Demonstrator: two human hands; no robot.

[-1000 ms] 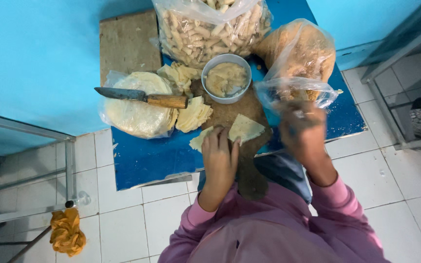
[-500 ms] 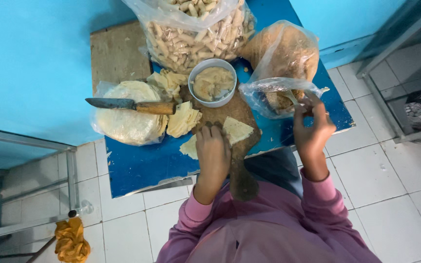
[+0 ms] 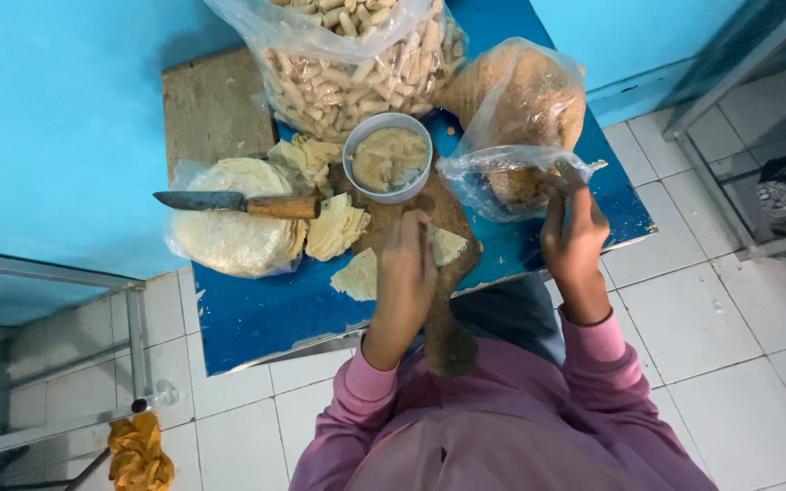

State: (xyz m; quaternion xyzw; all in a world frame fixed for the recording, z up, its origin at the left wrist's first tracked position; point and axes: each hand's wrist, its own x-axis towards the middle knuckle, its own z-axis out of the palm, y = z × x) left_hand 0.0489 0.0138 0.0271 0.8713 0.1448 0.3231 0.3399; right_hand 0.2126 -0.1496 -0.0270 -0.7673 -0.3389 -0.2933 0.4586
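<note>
My left hand [image 3: 406, 265] rests palm-down on a pale triangular wrapper sheet [image 3: 448, 244] lying on a brown wooden board [image 3: 448, 338]. My right hand [image 3: 573, 229] is raised at the open mouth of a clear plastic bag [image 3: 517, 136] holding brown crumbly stuff, fingers touching the plastic. A white bowl of beige filling [image 3: 387, 156] stands just beyond the board. More cut wrapper pieces [image 3: 337, 227] lie left of the board. What my left fingers pinch is hidden.
A knife with a wooden handle [image 3: 234, 204] lies across a bagged stack of round wrappers [image 3: 229, 241]. A big clear bag of rolled pieces [image 3: 357, 59] sits at the back. The small blue table [image 3: 256, 314] stands on white tiles; an orange cloth [image 3: 138, 450] lies lower left.
My right hand has moved up from the table edge to the mouth of the plastic bag. My left hand stays on the wrapper sheet, shifted slightly over it.
</note>
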